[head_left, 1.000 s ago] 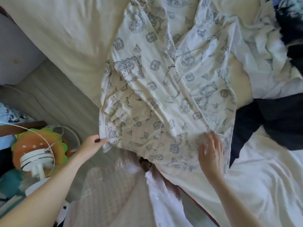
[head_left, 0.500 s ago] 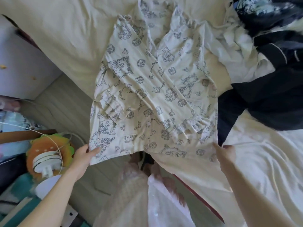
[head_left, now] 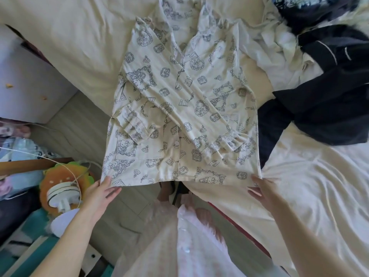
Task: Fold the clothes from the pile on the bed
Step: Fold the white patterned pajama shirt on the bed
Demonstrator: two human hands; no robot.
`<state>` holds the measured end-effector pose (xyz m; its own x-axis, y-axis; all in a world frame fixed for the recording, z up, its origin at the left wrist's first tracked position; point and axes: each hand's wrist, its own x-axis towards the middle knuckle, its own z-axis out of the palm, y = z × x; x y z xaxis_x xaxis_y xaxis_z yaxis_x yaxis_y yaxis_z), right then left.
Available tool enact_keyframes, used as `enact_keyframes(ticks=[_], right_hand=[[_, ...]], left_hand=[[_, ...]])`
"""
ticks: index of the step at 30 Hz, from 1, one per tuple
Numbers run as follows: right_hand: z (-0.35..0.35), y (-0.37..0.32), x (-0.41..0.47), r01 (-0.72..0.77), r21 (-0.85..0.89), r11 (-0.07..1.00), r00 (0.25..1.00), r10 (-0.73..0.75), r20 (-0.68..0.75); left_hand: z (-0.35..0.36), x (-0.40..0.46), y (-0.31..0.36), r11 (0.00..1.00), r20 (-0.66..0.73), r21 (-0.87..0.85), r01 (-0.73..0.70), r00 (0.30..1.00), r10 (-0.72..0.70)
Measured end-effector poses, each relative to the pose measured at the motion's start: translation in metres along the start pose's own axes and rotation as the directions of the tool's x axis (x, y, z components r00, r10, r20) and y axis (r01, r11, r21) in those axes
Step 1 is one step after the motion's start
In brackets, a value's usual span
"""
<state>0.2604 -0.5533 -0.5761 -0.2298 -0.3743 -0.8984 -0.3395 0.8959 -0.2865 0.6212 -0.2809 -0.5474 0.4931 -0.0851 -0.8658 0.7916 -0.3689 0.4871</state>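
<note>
— What did we see from the head camera?

— We looked down on a cream pyjama top (head_left: 179, 108) with a grey cartoon print, spread front-up across the corner of the bed (head_left: 65, 43). Its collar lay far from us and its hem hung past the mattress edge nearest us. Both sleeves were folded in over the chest, crossing, their frilled cuffs resting low on the front.

— And our hands?

— Our left hand (head_left: 99, 193) was at the hem's left corner, thumb on top of the cloth and fingers beneath, so that grip was pinching the top. Our right hand (head_left: 263, 189) was at the hem's right corner, touching the edge; we could not tell whether that grip held the cloth or only lay against it, since the fingertips ran under the fabric.

— Where was the pile?

— To the right of the top, on the bed. A white garment (head_left: 279, 52) lay crumpled just beside the right shoulder, and dark navy clothes (head_left: 329, 100) were heaped beyond it, touching the top's right side lower down.

— Anything else?

— Off the bed on the left, we saw a wooden floor (head_left: 71, 124), a small white fan (head_left: 61, 194) resting against an orange, green-edged cushion (head_left: 60, 176), and a white cord (head_left: 30, 154) running to it. Our own pale pink clothing (head_left: 179, 246) filled the bottom centre.
</note>
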Motion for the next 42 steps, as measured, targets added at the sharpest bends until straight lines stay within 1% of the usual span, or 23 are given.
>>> enact_keyframes(ticks=[2, 4, 6, 8, 13, 16, 19, 24, 27, 32, 37, 41, 42], right_hand=[[-0.005, -0.003, -0.01, -0.021, 0.166, 0.986, 0.999, 0.016, 0.034], [-0.008, -0.008, -0.02, -0.018, 0.31, 0.951, 0.998, 0.0, 0.057], [-0.009, -0.017, -0.028, 0.005, 0.414, 0.91, 0.994, -0.048, 0.094], [-0.009, -0.028, -0.032, 0.045, 0.469, 0.882, 0.986, -0.115, 0.121], [0.004, -0.075, -0.033, 0.146, 0.539, 0.83, 0.951, -0.269, 0.155], [0.019, -0.111, -0.029, 0.178, 0.581, 0.794, 0.896, -0.375, 0.238], [0.034, -0.158, -0.025, 0.232, 0.616, 0.753, 0.857, -0.457, 0.236], [0.063, -0.255, -0.014, 0.154, 0.735, 0.661, 0.905, -0.393, 0.164], [0.087, -0.311, -0.006, 0.15, 0.748, 0.647, 0.919, -0.37, 0.136], [0.126, -0.392, 0.014, 0.158, 0.764, 0.626, 0.923, -0.369, 0.111], [0.147, -0.439, 0.023, 0.198, 0.781, 0.592, 0.9, -0.426, 0.094], [0.153, -0.462, 0.036, 0.149, 0.808, 0.57, 0.894, -0.427, 0.137], [0.156, -0.466, 0.039, 0.177, 0.774, 0.608, 0.892, -0.431, 0.135]], left_hand=[[0.002, -0.005, 0.008, 0.997, 0.013, -0.079, 0.003, 1.0, -0.002], [0.005, -0.012, 0.022, 0.99, 0.021, -0.143, 0.001, 1.0, 0.002], [0.01, -0.018, 0.041, 0.978, 0.011, -0.207, -0.025, 1.0, 0.028], [0.018, -0.023, 0.062, 0.962, 0.009, -0.263, -0.077, 0.997, 0.083], [0.047, -0.021, 0.115, 0.921, 0.063, -0.35, -0.169, 0.977, 0.204], [0.071, -0.007, 0.145, 0.895, 0.056, -0.391, -0.215, 0.965, 0.256], [0.098, 0.011, 0.182, 0.865, 0.062, -0.447, -0.23, 0.956, 0.286], [0.146, 0.049, 0.255, 0.843, 0.097, -0.485, -0.234, 0.943, 0.318], [0.179, 0.075, 0.294, 0.842, 0.11, -0.484, -0.238, 0.938, 0.328], [0.224, 0.113, 0.35, 0.83, 0.057, -0.505, -0.238, 0.95, 0.308], [0.256, 0.138, 0.385, 0.834, 0.075, -0.47, -0.29, 0.928, 0.365], [0.276, 0.151, 0.401, 0.865, 0.086, -0.378, -0.329, 0.918, 0.386], [0.282, 0.155, 0.402, 0.88, 0.078, -0.332, -0.339, 0.92, 0.384]])
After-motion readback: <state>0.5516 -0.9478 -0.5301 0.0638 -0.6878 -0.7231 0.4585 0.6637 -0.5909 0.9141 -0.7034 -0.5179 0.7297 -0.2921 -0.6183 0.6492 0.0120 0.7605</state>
